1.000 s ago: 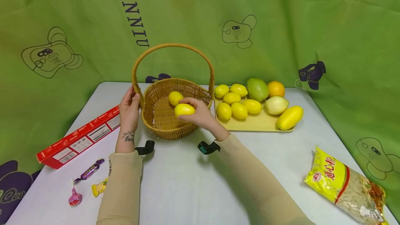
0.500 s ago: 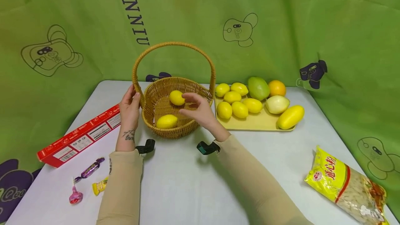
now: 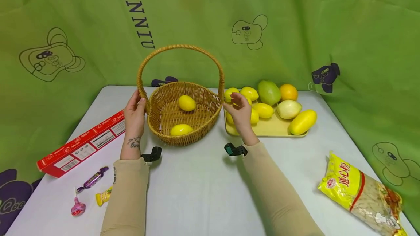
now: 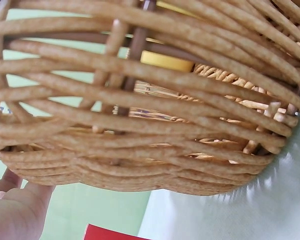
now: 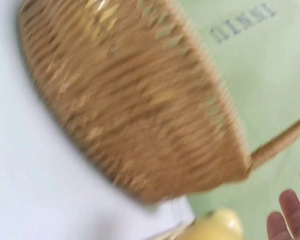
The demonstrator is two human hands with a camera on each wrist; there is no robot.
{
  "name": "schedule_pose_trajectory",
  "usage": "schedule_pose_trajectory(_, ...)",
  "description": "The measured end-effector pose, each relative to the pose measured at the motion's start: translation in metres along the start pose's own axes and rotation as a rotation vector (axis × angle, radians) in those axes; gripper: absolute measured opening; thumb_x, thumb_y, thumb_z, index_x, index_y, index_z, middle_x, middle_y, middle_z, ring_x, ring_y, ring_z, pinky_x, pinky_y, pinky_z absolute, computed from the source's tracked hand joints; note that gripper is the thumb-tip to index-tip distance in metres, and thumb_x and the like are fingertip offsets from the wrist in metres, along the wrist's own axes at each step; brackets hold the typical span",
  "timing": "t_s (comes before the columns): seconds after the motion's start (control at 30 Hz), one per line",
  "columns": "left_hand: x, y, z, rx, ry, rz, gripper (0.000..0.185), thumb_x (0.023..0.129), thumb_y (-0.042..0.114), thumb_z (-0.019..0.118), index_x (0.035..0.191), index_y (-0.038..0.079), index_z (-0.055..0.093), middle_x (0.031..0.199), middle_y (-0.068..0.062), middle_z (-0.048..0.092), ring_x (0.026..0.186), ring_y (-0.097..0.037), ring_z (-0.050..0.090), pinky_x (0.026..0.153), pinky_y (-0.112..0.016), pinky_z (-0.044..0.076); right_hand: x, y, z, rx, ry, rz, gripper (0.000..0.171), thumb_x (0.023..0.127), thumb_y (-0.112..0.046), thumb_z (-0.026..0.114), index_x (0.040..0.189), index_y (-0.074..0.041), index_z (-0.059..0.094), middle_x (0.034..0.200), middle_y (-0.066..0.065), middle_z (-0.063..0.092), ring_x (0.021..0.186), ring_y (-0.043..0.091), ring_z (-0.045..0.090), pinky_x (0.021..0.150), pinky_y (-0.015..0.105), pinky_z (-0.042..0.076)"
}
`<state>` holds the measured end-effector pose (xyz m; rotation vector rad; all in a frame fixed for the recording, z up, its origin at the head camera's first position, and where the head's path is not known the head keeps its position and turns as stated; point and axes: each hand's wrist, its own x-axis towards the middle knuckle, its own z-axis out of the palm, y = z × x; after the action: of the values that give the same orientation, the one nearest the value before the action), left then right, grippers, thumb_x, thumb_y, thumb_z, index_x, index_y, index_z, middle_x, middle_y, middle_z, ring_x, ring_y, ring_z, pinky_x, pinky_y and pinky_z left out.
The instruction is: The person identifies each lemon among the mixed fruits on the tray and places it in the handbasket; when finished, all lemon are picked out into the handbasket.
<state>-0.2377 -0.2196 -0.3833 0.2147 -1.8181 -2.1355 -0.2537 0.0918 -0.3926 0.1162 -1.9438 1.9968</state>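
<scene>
At six o'clock in the basket (image 3: 183,140) lies a just-released lemon (image 3: 181,130), making two; the right hand (image 3: 241,117), empty, fingers parted, has swung traywards (image 3: 277,129); the left hand (image 3: 134,117) apparently grips nine o'clock.

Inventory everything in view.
Table: one, white, foreground
Backdrop: one, green, behind
Basket: one, tan, centre
Lemons: two, yellow, in basket
Tray: one, yellow, beside basket
Tray lemons: six, yellow, some partly hidden
Large fruit: one, green, tray back
Orange: one, orange, tray back
Pale fruit: one, yellowish, tray right
Long fruit: one, yellow, tray right
Box: one, red, left
Candies: two, purple and yellow, left
Lollipop: one, pink, left
Bag: one, yellow, right
Cameras: two, black, wrists
Sleeves: two, beige, foreground
Left fingers: one hand, at basket's side
Right fingers: one hand, before tray
</scene>
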Motion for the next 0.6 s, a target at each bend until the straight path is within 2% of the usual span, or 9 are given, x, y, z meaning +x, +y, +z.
schedule_pose_trajectory(0.2, 0.000, 0.000, 0.000, -0.002, 0.002, -0.001, 0.041, 0.097, 0.018, 0.047, 0.137, 0.027, 0.046, 0.141, -0.006, 0.043, 0.123, -0.017, 0.045, 0.107, -0.035, 0.037, 0.001, 0.020, -0.009, -0.055, 0.067, 0.029, 0.046, 0.078, 0.003, 0.067, 0.120, 0.010, 0.050, 0.124, 0.026, 0.049, 0.119, 0.041, 0.042, 0.104, 0.051, 0.033)
schedule_pose_trajectory(0.27, 0.000, 0.000, 0.000, -0.004, 0.000, -0.002, 0.041, 0.097, 0.019, 0.047, 0.137, 0.026, 0.045, 0.141, -0.006, 0.043, 0.124, -0.017, 0.045, 0.108, -0.035, 0.036, 0.002, 0.025, -0.010, -0.073, 0.073, 0.046, 0.048, 0.078, 0.003, 0.067, 0.121, 0.011, 0.049, 0.126, 0.028, 0.049, 0.120, 0.041, 0.041, 0.105, 0.048, 0.033)
schedule_pose_trajectory(0.5, -0.001, 0.001, 0.001, 0.009, -0.003, 0.007, 0.041, 0.097, 0.018, 0.047, 0.137, 0.027, 0.045, 0.142, -0.005, 0.042, 0.126, -0.017, 0.044, 0.108, -0.035, 0.036, -0.001, 0.032, -0.010, -0.245, 0.041, 0.145, 0.056, 0.074, -0.002, 0.070, 0.125, 0.009, 0.048, 0.128, 0.024, 0.050, 0.120, 0.032, 0.044, 0.105, 0.040, 0.035)
schedule_pose_trajectory(0.6, 0.000, 0.000, 0.001, 0.004, -0.004, 0.011, 0.041, 0.097, 0.018, 0.047, 0.137, 0.027, 0.045, 0.142, -0.005, 0.042, 0.126, -0.017, 0.043, 0.108, -0.035, 0.035, -0.002, 0.036, -0.010, -0.270, 0.022, 0.196, 0.059, 0.073, -0.002, 0.071, 0.126, 0.008, 0.047, 0.129, 0.021, 0.049, 0.122, 0.030, 0.043, 0.107, 0.040, 0.034)
